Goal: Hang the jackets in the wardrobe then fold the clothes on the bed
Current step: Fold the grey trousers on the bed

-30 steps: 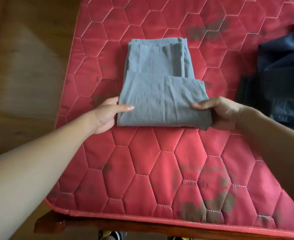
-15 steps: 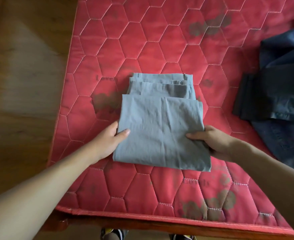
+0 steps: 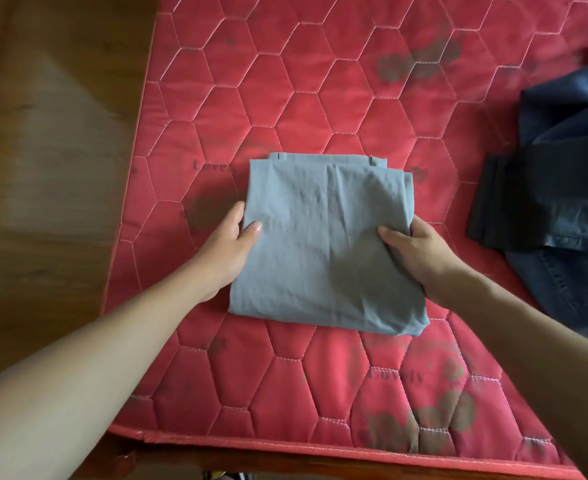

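On the red mattress (image 3: pixel 285 393), left hand (image 3: pixel 229 247) and right hand (image 3: pixel 415 256) pinch opposite edges of the grey garment (image 3: pixel 320 244).

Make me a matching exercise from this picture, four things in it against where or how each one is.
Things:
1. grey garment
2. dark clothes
3. left hand
4. mattress

Descriptions:
A. red, quilted in hexagons
B. folded, in the middle of the mattress
C. lying at the view's right edge
D. holds the grey garment's left edge

Pairs: 1-B, 2-C, 3-D, 4-A
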Demonstrator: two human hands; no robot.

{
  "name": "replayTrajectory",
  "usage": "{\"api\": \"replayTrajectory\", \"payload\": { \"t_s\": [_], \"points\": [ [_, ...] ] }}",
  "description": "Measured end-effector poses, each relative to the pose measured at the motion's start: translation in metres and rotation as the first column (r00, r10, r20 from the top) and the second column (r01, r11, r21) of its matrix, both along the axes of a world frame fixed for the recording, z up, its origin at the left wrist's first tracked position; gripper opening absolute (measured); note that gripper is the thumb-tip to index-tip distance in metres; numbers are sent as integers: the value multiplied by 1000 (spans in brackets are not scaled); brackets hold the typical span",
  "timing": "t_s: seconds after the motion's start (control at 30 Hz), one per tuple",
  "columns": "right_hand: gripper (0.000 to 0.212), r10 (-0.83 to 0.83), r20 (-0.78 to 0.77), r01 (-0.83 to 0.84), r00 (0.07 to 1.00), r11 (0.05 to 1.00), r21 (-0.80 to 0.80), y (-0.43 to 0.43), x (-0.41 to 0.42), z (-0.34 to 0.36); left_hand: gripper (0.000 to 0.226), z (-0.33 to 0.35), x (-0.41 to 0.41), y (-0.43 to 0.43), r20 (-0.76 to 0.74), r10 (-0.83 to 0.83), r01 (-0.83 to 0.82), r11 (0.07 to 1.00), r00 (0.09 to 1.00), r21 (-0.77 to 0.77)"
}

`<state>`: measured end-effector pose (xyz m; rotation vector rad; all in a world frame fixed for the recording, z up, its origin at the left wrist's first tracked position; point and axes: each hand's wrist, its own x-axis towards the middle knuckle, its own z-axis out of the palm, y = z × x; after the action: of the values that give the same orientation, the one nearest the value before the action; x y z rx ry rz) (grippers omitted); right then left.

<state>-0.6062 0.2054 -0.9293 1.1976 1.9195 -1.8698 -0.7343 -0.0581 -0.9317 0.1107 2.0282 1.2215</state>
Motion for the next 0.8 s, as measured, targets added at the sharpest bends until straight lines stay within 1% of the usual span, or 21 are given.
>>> {"api": "replayTrajectory", "payload": {
  "t_s": [0.1, 0.13, 0.2, 0.23, 0.27, 0.3, 0.33, 0.37, 0.4, 0.43, 0.47, 0.5, 0.53, 0.6, 0.7, 0.77, 0.8],
  "points": [
    [12, -16, -79, 22, 997, 997, 70, 6, -4, 5, 13, 3, -5, 6, -70, 41, -37, 998, 997, 55],
    [10, -14, -88, 21, 996, 996, 84, 8, -6, 4, 14, 1, -8, 7, -88, 45, -41, 998, 995, 47],
    [10, 29, -59, -20, 998, 988, 151, 9, -12, 0, 9, -5, -13, 12, -128, 37, -44, 998, 991, -50],
    [16, 57, -24, -50, 998, 974, 222, 8, -14, 0, 9, -7, -14, 16, -145, 41, -57, 992, 989, -110],
    [28, 67, -1, -63, 998, 944, 323, 6, -15, 0, 22, -7, -12, 20, -185, 45, -77, 982, 982, -170],
    [42, 64, -16, -51, 998, 898, 437, 3, -15, 3, 40, -6, -8, 23, -280, 37, -103, 969, 959, -224],
    [56, 74, -53, -31, 996, 821, 570, 0, -12, 5, 57, -4, -2, 25, -443, -20, -119, 951, 896, -284],
    [67, 126, -77, -33, 989, 701, 713, -5, -9, 7, 67, -2, 4, 27, -613, -148, -105, 928, 776, -358],
    [71, 225, -40, -86, 974, 525, 847, -10, -7, 8, 71, -3, 11, 30, -717, -309, -61, 896, 625, -440],
    [71, 337, 46, -165, 940, 333, 928, -15, -7, 5, 72, -6, 14, 34, -744, -445, 2, 859, 497, -512],
    [69, 430, 159, -257, 888, 180, 949, -20, -11, 0, 70, -11, 14, 39, -728, -542, 54, 816, 421, -576],
    [69, 488, 258, -346, 834, 97, 933, -24, -17, -9, 69, -20, 11, 45, -699, -597, 84, 780, 394, -620],
    [72, 512, 326, -419, 795, 75, 905, -25, -25, -19, 69, -30, 6, 51, -669, -627, 99, 755, 398, -648],
    [78, 531, 396, -519, 749, 98, 849, -23, -38, -40, 70, -49, -3, 59, -633, -652, 116, 730, 417, -674],
    [81, 551, 382, -538, 742, 149, 830, -16, -42, -64, 70, -68, -9, 59, -622, -640, 125, 735, 451, -666],
    [82, 552, 381, -554, 742, 184, 812, -15, -44, -63, 70, -68, -11, 59, -607, -645, 143, 731, 464, -668],
    [82, 553, 394, -569, 734, 186, 801, -16, -46, -59, 71, -63, -12, 60, -597, -652, 157, 726, 467, -669]
  ]
}}
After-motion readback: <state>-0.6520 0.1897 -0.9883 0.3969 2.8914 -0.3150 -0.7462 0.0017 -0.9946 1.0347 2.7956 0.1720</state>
